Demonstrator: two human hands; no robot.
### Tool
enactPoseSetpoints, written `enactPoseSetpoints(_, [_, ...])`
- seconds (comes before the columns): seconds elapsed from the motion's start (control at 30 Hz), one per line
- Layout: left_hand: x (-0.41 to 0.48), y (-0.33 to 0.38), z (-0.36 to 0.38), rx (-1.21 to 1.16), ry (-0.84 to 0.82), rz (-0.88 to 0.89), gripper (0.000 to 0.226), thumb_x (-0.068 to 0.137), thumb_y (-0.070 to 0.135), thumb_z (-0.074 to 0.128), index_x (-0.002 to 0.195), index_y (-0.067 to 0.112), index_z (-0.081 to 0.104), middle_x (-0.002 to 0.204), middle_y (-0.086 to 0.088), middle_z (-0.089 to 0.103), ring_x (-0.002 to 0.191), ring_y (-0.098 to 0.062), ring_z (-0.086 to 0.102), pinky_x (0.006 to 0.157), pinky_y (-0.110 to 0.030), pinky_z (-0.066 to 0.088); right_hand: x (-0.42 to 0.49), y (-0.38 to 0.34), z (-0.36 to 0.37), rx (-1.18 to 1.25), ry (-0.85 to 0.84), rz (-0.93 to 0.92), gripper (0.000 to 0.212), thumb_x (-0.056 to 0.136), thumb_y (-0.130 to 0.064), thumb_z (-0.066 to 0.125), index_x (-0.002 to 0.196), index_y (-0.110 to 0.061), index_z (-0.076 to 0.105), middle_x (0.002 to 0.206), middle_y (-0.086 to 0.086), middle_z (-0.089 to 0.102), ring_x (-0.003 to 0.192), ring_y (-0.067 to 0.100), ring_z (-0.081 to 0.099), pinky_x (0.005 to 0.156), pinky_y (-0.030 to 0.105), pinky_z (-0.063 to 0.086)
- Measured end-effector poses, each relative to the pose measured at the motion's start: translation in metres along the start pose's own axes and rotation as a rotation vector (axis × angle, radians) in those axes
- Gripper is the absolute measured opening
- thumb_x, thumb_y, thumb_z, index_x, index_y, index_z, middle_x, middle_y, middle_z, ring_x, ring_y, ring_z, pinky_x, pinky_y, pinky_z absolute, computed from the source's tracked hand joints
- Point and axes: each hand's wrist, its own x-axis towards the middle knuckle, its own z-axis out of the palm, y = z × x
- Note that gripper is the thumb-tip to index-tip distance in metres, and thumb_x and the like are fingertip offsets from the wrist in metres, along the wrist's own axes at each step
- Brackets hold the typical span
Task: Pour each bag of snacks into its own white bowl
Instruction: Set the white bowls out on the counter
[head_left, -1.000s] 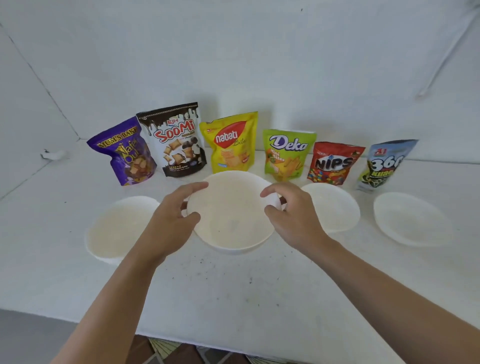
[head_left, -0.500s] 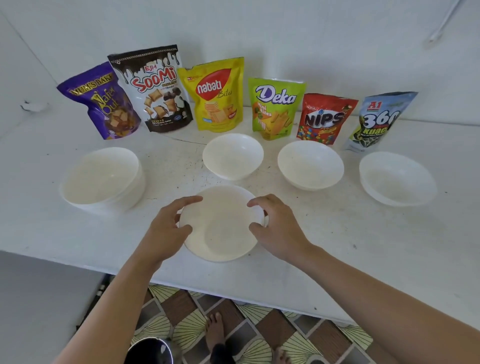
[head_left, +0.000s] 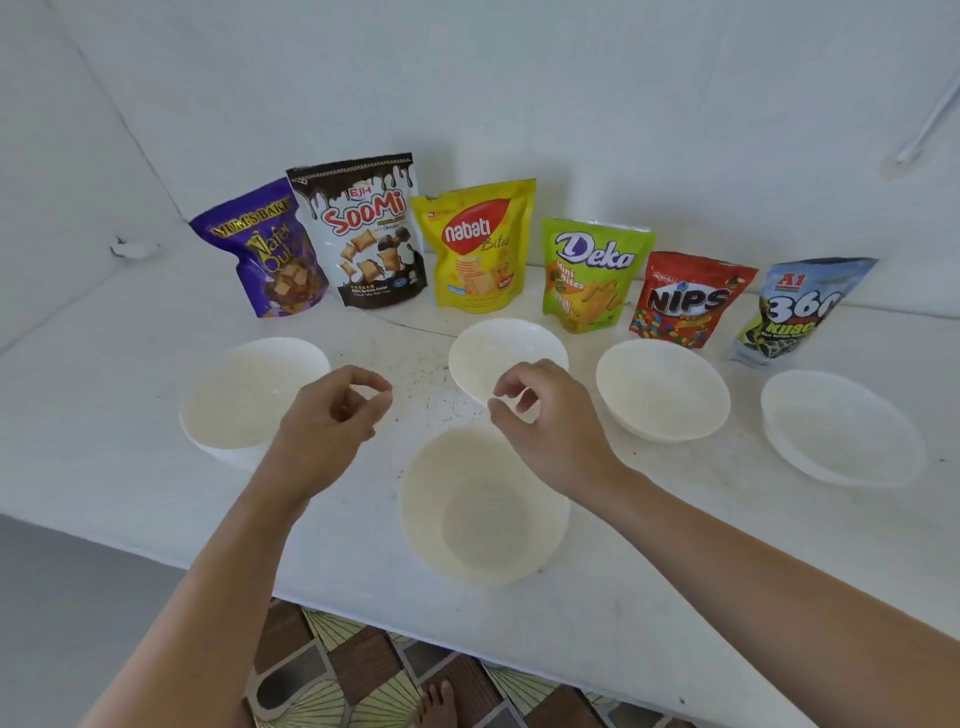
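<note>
The fingers (head_left: 371, 383) of the left hand (head_left: 327, 431) are loosely curled, thumb and forefinger nearly meeting, and they hold nothing. The hand hovers over the counter (head_left: 675, 551) between the left bowl (head_left: 249, 395) and the near bowl (head_left: 483, 512). The right hand (head_left: 553, 426) is much the same, slack, half-curled and empty, hanging just above the far rim of the near bowl and in front of the middle bowl (head_left: 519, 338). Whether it brushes that rim I cannot tell.

From where I stand, the step in hand looks like laying out bowls; no pouring has begun. Every bowl looks empty. The near bowl sits alone toward the counter's front edge, apart from the row, which runs on rightward to the fourth bowl (head_left: 662, 389) and the end bowl (head_left: 841, 428). The left bowl shows a second rim beneath it, so it may be a stack.

Along the wall stand six bags, left to right: the Wafer Out bag (head_left: 270, 254), the Soomi bag (head_left: 363, 234), the Nabati Bites bag (head_left: 480, 249), the Deka Mini Bites bag (head_left: 592, 275), the Nips bag (head_left: 685, 301) and the 360 Kuaci bag (head_left: 800, 306).

With six bags and five bowl places showing, the next move likely calls for lifting one more bowl off the left stack, or else reaching back for a bag, one hand steadying it while the other opens the top.
</note>
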Motion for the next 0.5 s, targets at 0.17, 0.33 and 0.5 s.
enactPoseSetpoints(0.17, [0.022,0.003,-0.058,-0.047,0.207,0.011,0.013,0.1,0.034,0.061,0.089,0.027,0.064,0.062,-0.007,0.051,0.065,-0.02,0.048,0.067,-0.033,0.04,0.053,-0.061,0.03,0.111,0.03,-0.102,0.007,0.088,-0.021,0.068,0.088,-0.019,0.061,0.081,-0.002,0.064,0.067,0.013,0.057,0.063,0.029,0.049])
enactPoseSetpoints(0.33, [0.033,-0.032,-0.111,0.063,0.402,-0.011,0.007,0.093,0.025,0.069,0.088,0.026,0.065,0.069,0.0,0.057,0.067,-0.016,0.053,0.066,-0.031,0.043,0.091,-0.102,0.091,0.07,-0.033,-0.206,0.006,0.088,-0.021,0.067,0.09,-0.019,0.061,0.088,-0.002,0.059,0.08,0.014,0.055,0.068,0.027,0.048])
enactPoseSetpoints(0.5, [0.046,-0.083,-0.146,0.259,0.35,-0.161,0.025,0.089,0.027,0.073,0.111,0.029,0.062,0.109,-0.005,0.054,0.097,-0.018,0.058,0.084,-0.028,0.042,0.111,-0.113,0.157,-0.069,-0.226,-0.092,0.026,0.089,-0.026,0.066,0.115,-0.023,0.063,0.118,0.003,0.053,0.115,0.021,0.047,0.085,0.028,0.038])
